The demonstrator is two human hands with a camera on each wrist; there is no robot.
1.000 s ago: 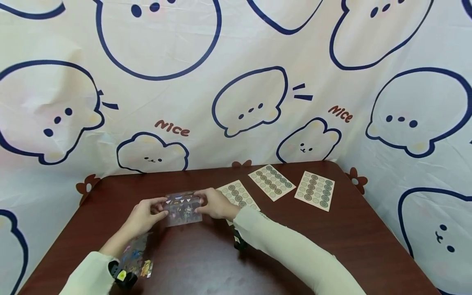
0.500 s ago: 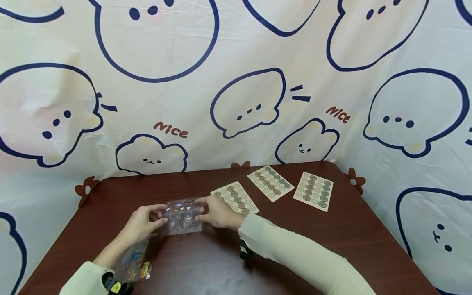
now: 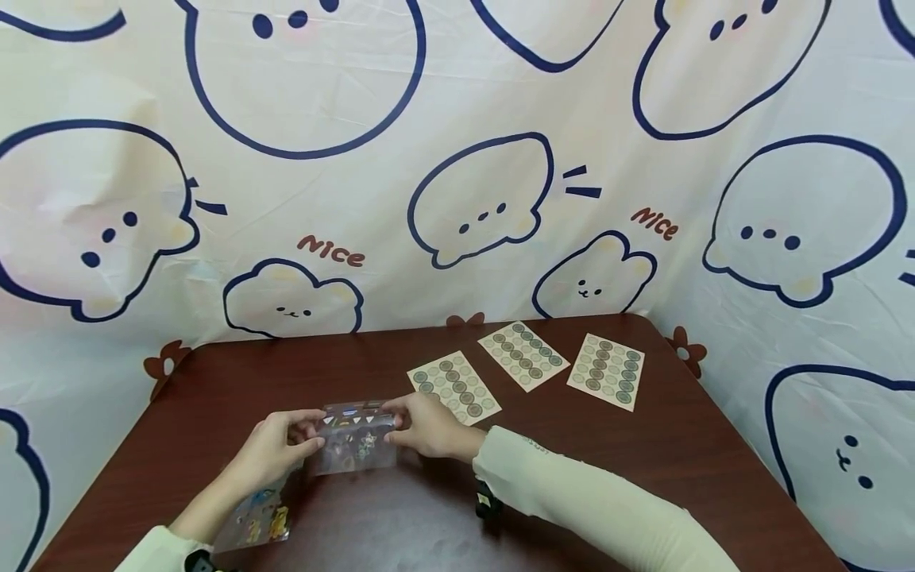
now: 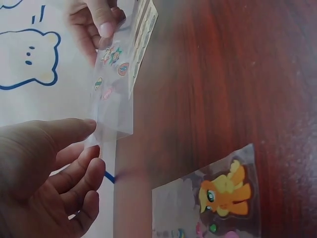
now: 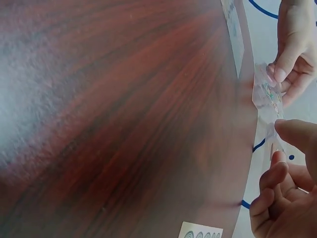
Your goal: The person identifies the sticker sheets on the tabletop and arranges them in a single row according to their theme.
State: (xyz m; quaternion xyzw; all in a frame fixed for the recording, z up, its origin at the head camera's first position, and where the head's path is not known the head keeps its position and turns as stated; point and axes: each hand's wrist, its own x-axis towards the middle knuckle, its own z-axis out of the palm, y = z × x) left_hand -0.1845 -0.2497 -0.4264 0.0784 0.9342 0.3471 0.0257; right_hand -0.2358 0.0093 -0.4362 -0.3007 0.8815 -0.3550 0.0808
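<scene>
2 clear sheets (image 3: pixel 353 453) (image 3: pixel 250 524) are multicolour-printed and 3 cream sheets (image 3: pixel 457 385) (image 3: pixel 524 355) (image 3: pixel 606 372) circle-patterned.

A clear sheet (image 3: pixel 359 449) of small colourful stickers is held above the table (image 3: pixel 429 524).

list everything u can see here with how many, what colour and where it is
small-print clear sheet: 1, transparent with small coloured pictures, between the two hands
pony sheet: 1, transparent with an orange pony and other figures, lying at the table's near left, partly behind the left forearm
circle-print sheets: 3, cream with greyish and brown circles, far part of the table, right of centre
table: 1, dark red-brown, under the sheets
cloth: whitish with blue-outlined characters, brown flowers and "Nice", behind and beside the table
wrist devices: 2, black, one at each wrist
sleeves: 2, pale cream, on both arms
left hand: 1, bare, pinching the held sheet's left edge
right hand: 1, bare, pinching its right edge
</scene>
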